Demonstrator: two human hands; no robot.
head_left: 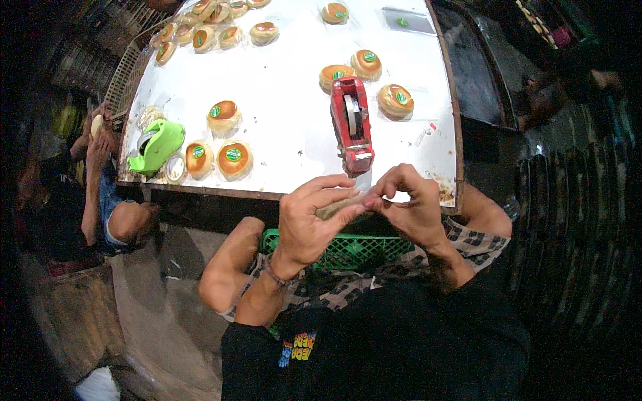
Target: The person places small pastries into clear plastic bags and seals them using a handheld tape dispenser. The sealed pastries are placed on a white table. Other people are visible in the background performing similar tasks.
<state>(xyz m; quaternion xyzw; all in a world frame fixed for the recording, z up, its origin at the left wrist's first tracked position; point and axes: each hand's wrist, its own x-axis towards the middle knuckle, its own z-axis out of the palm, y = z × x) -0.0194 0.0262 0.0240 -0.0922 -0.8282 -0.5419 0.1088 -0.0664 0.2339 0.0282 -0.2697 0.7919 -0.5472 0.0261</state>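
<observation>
My left hand (309, 217) and my right hand (406, 206) meet just below the near edge of a white table (287, 113). Together they pinch a small wrapped bun (338, 207), mostly hidden behind the fingers, with a strip of clear tape (362, 182) rising from it. Straight ahead of my hands stands a red tape dispenser (352, 123). Around the dispenser lie three wrapped buns with green stickers (366, 64).
Two more wrapped buns (234, 160) and a green tape dispenser (157, 144) sit at the table's left, where another person (100, 200) sits. Several buns (204, 38) lie at the far left. A green crate (351, 250) rests on my lap.
</observation>
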